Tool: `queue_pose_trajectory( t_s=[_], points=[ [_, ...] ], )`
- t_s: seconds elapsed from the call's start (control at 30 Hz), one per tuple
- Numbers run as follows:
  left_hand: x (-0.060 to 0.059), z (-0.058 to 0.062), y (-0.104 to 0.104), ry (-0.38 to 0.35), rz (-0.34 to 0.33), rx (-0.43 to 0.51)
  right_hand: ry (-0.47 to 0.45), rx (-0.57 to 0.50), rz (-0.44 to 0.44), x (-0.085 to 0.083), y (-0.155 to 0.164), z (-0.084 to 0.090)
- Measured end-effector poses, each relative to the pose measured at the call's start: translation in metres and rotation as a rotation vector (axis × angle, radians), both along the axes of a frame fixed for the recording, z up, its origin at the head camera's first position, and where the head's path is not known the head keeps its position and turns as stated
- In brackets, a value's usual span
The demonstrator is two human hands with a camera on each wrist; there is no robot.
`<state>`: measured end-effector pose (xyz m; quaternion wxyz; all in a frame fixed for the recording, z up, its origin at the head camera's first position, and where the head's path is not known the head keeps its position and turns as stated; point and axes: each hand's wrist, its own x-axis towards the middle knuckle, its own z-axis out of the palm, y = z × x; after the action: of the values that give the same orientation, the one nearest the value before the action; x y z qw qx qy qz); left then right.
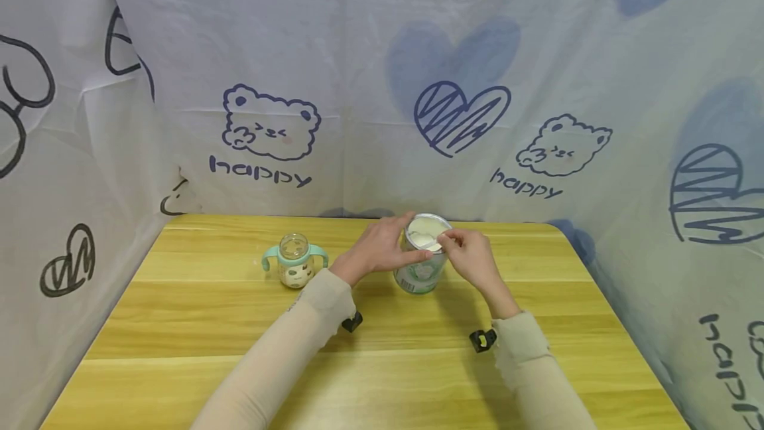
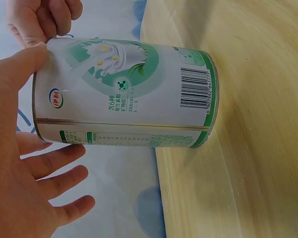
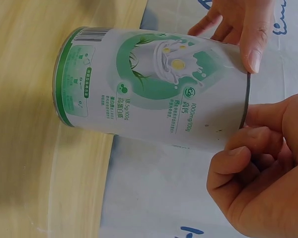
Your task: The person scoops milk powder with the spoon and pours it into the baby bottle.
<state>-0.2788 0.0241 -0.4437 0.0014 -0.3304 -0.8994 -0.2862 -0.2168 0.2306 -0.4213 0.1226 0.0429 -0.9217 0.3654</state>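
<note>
A white and green milk powder can (image 2: 114, 94) stands upright on the table, its lid off and its mouth pale inside. My left hand (image 1: 383, 245) holds the can around its upper edge, thumb on the near side; the other fingers (image 2: 64, 186) spread beside it. At the right of the rim my right hand (image 1: 471, 257) pinches a thin whitish piece (image 1: 428, 243) lying across the mouth; I cannot tell what it is. In the right wrist view, the right hand's fingers (image 3: 233, 168) are curled close to the rim, their grip partly hidden.
Left of the can stands a clear baby bottle (image 1: 295, 269) with mint green handles, its top uncovered. The wooden table (image 1: 388, 377) reaches back to a white printed curtain (image 1: 358, 85), close behind the can.
</note>
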Motion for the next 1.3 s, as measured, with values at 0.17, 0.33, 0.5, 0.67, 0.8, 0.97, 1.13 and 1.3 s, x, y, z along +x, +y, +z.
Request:
queue_pose_trajectory(
  t_s=[0.17,0.33,0.5,0.67,0.8,0.97,1.13,1.3],
  points=[
    [0.000,0.000,0.000,0.011,0.001,-0.010,0.005,0.025,-0.012,0.000,-0.001,0.001],
    [0.001,0.002,-0.001,0.004,-0.003,-0.010,0.039,0.110,0.036,0.003,0.003,0.005],
    [0.000,0.001,-0.001,-0.001,-0.004,-0.003,0.013,0.154,0.107,0.002,0.007,0.010],
    [-0.001,0.001,-0.001,0.005,-0.009,0.008,-0.017,0.107,0.102,0.001,0.009,0.010],
    [-0.001,0.001,-0.001,0.010,-0.011,0.013,-0.027,0.053,0.044,-0.001,0.009,0.007],
    [0.000,0.001,-0.002,0.006,-0.004,0.005,-0.015,0.011,-0.050,-0.002,0.008,0.003],
    [0.000,0.001,-0.002,-0.003,-0.005,0.009,-0.057,-0.056,-0.127,-0.001,0.010,0.004],
    [-0.001,0.001,-0.003,-0.004,-0.006,0.009,-0.133,-0.187,-0.177,0.001,0.011,0.007]
  ],
)
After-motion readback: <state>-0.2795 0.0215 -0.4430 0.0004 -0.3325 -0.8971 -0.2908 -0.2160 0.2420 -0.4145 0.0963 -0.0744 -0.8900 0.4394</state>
